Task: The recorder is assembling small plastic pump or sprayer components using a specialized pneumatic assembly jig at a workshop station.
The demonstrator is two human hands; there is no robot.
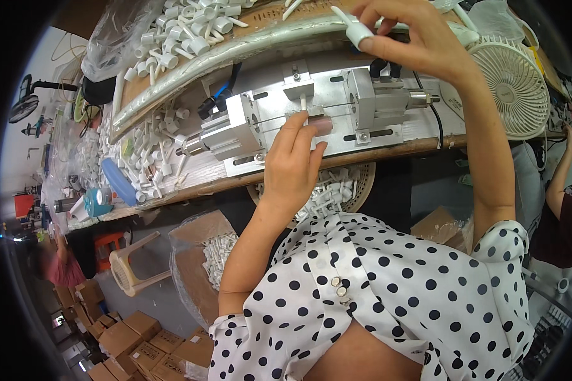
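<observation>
My right hand (413, 38) is raised at the upper right, its thumb and fingers closed on a white plastic cup with a thin stem (357, 33). My left hand (292, 162) reaches to the middle of a metal clamping fixture (270, 105). Its fingers are stretched out, with the thumb apart, and the fingertips touch the small holder there. Just beyond them a white stem (303, 101) sits upright in the picture; its lower end is hidden by my fingers. Beside the fingertips lies a pinkish clear cylinder (323, 125). Thin rods run in from metal blocks on both sides.
Many similar white parts (191, 28) are heaped behind a plastic-wrapped rail (235, 44). More lie loose at left by a blue object (121, 181). A basket (366, 190) of parts stands below the bench edge. A white fan (508, 89) is at right; cartons (140, 324) cover the floor.
</observation>
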